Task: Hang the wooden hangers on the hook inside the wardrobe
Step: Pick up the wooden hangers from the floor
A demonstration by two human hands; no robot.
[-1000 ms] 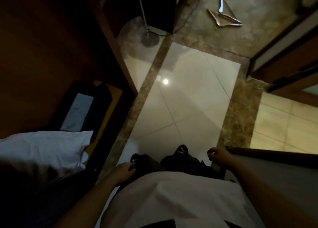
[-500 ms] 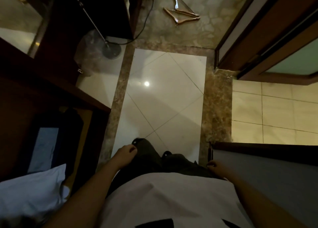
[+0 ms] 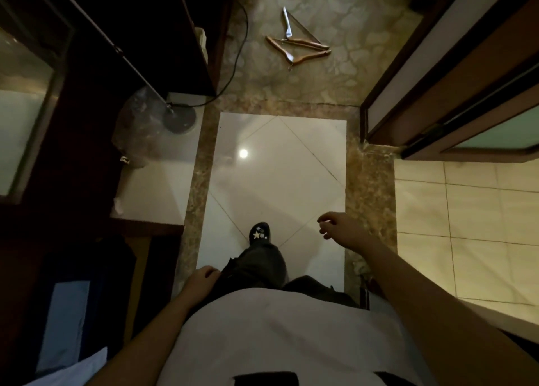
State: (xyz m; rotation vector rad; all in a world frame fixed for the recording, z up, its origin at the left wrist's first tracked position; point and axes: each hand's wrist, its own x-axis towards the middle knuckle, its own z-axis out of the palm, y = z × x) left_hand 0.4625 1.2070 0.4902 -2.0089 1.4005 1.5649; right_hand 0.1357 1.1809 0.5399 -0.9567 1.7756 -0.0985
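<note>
Several wooden hangers (image 3: 297, 43), seemingly three, are seen lying on the floor (image 3: 280, 181), none hung; left hand (image 3: 201, 280) and right hand (image 3: 341, 229) are held loosely curled, empty

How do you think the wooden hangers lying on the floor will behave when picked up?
The wooden hangers look rigid, so they should lift without flopping. They lie overlapped, so one may snag and drag another along. On the smooth stone floor they would probably slide if nudged.

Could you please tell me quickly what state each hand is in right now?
Left hand: open, fingers loosely curled, holding nothing.
Right hand: open, fingers relaxed, holding nothing.
</note>
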